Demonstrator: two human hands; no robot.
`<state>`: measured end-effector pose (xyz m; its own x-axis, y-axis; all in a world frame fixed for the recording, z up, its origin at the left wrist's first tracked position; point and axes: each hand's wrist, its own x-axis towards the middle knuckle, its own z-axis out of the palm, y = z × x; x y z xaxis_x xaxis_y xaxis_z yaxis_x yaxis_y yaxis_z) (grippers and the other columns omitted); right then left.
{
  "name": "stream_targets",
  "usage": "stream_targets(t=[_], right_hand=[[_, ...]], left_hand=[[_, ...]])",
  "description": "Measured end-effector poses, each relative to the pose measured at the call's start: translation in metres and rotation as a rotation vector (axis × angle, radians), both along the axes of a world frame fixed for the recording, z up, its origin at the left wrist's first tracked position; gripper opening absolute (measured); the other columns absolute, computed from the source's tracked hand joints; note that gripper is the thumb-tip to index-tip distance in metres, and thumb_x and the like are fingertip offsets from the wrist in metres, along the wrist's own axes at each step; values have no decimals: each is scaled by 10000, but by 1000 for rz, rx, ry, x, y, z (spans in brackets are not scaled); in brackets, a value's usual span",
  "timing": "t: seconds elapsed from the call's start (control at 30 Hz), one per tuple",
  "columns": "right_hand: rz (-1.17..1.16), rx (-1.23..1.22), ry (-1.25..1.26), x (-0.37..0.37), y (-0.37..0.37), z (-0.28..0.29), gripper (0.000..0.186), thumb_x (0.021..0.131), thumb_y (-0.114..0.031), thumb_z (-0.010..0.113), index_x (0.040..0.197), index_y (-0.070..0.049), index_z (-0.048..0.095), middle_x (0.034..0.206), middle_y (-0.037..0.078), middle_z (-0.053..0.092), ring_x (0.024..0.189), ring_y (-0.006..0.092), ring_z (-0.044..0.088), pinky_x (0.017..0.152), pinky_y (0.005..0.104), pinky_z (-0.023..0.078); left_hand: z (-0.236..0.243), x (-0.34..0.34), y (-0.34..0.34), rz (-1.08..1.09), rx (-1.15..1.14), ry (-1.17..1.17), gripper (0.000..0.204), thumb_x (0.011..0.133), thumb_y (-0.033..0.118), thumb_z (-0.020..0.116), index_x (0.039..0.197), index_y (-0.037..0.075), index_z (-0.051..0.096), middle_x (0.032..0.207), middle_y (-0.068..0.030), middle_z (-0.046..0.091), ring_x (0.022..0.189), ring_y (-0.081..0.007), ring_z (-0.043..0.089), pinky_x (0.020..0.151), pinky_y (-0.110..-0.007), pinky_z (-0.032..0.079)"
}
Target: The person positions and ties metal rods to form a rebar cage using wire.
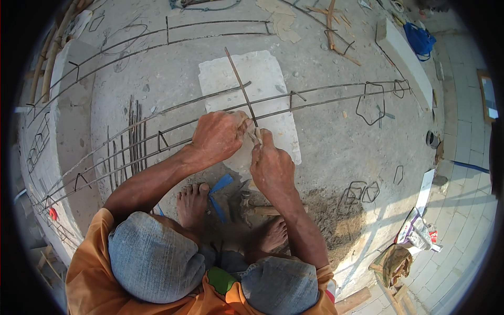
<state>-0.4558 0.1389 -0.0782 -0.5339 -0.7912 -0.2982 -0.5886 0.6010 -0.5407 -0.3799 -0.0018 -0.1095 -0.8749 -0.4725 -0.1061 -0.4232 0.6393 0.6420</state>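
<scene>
Long steel reinforcing bars (325, 100) run across in front of me, from the lower left toward the right. A shorter straight steel rod (239, 79) lies across them, its near end between my hands. My left hand (218, 137) is closed, knuckles up, over the bars beside this rod end. Just to its right, my right hand (273, 165) is closed too, thumb and fingers pinched close to the left fingertips. What the two hands pinch is small and mostly hidden. Beneath the crossing lies a pale flat slab (278, 126) on the concrete.
Several cut rods (137, 136) lie at left, beside a concrete beam (73, 126). Bent wire stirrups (362, 192) lie at right. My bare feet (191, 207) stand near blue strips (219, 191) and a wood piece (265, 210). A blue bag (418, 39) sits far right.
</scene>
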Motion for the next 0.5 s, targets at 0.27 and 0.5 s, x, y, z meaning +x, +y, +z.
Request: stream_targets(t=[0.27, 0.5], right_hand=[[19, -88, -58, -16, -3, 0, 309, 855, -78, 549, 1123, 48, 464, 661, 244, 619, 615, 411, 641, 534, 489, 509], [-2, -105, -36, -11, 5, 0, 274, 878, -92, 530, 1106, 49, 472, 654, 232, 617, 624, 419, 635, 553, 488, 504]], left_hand=[[9, -6, 7, 53, 49, 89, 155, 889, 159, 602, 880, 21, 673, 620, -196, 596, 563, -370, 605, 527, -428, 452], [14, -6, 7, 64, -15, -6, 164, 900, 150, 586, 904, 11, 673, 661, -195, 620, 585, -353, 620, 541, -418, 464]])
